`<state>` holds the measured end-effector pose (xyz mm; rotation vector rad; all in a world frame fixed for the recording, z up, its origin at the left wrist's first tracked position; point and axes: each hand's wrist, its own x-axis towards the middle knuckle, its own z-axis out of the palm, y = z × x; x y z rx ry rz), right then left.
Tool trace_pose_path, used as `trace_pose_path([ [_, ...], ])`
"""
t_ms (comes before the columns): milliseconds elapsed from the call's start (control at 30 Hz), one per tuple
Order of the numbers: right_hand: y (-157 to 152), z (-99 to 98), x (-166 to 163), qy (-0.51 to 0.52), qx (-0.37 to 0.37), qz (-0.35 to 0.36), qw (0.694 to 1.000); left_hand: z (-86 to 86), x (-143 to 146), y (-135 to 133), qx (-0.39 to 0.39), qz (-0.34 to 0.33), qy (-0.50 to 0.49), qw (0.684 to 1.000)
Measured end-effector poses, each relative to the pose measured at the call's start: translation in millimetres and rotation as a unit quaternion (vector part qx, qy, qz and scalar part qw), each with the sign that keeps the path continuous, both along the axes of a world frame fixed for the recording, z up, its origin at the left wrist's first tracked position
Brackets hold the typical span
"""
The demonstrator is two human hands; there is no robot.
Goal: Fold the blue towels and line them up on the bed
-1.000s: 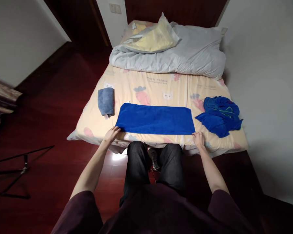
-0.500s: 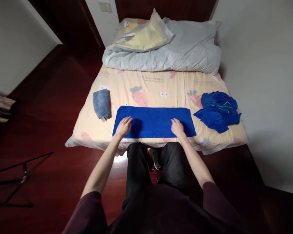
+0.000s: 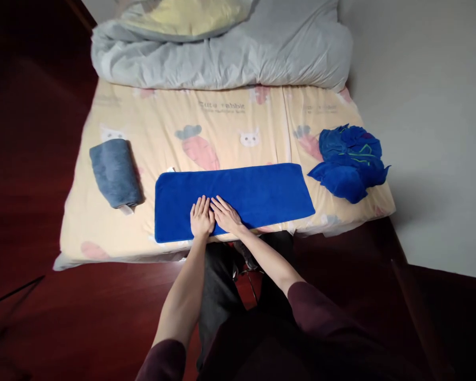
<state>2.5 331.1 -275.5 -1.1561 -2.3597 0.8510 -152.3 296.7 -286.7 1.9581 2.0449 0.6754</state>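
Observation:
A blue towel [image 3: 262, 188], folded into a long flat rectangle, lies along the near edge of the bed. My left hand [image 3: 202, 217] rests flat on its near side, fingers stretched out. Close beside it, thumbs nearly meeting, my right hand [image 3: 226, 214] also lies flat on the cloth with its fingers spread. Off to the left is a grey-blue rolled towel [image 3: 115, 172] with a white tag at its near end. A crumpled heap of blue cloths [image 3: 351, 164] with green line markings sits to the right.
The bed sheet [image 3: 143, 119] is cream with carrot and rabbit prints. Across the far part of the bed lies a bunched grey quilt [image 3: 222, 58], a yellow pillow [image 3: 190, 16] on top. A pale wall [image 3: 428, 137] stands at the right, and dark red floor [image 3: 103, 312] surrounds the bed's near side.
Both hands have come together from the two ends of the blue towel to its near middle and flattened on it. The view has tilted down and closer.

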Motion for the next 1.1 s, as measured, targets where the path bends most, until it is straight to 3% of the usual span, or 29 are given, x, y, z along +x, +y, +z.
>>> trace_pose_path([
  [100, 6, 12.4, 23, -0.058, 0.004, -0.012, 0.998, 8.9, 4, 0, -0.014, 0.005, 0.020, 1.000],
  [200, 14, 21.0, 67, -0.090, -0.008, -0.056, 0.994, 14.7, 10, -2, -0.012, 0.020, 0.038, 0.999],
  [367, 32, 25.8, 173, -0.139, -0.003, -0.148, 0.979, 17.1, 15, -5, -0.012, 0.056, 0.065, 0.996],
  [567, 41, 27.9, 291, -0.281, 0.014, -0.251, 0.926, 18.3, 18, -4, -0.008, 0.061, 0.062, 0.996],
  [667, 41, 20.5, 314, -0.319, 0.041, -0.273, 0.907, 24.5, 16, -3, -0.033, 0.067, 0.043, 0.996],
  [800, 43, 4.2, 317, -0.306, 0.088, -0.285, 0.904, 28.8, 23, 3, -0.078, 0.083, 0.005, 0.993],
  [900, 44, -5.4, 317, -0.273, 0.115, -0.286, 0.911, 24.7, 76, 13, -0.071, 0.144, -0.010, 0.987],
  [933, 44, -7.8, 318, -0.262, 0.121, -0.287, 0.913, 21.7, 105, 17, -0.068, 0.111, -0.022, 0.991],
  [1033, 46, -12.1, 321, -0.240, 0.131, -0.289, 0.917, 9.4, 196, 32, -0.047, -0.074, -0.036, 0.996],
  [1100, 46, -13.1, 323, -0.235, 0.134, -0.290, 0.918, 1.6, 234, 41, -0.037, -0.167, -0.017, 0.985],
])
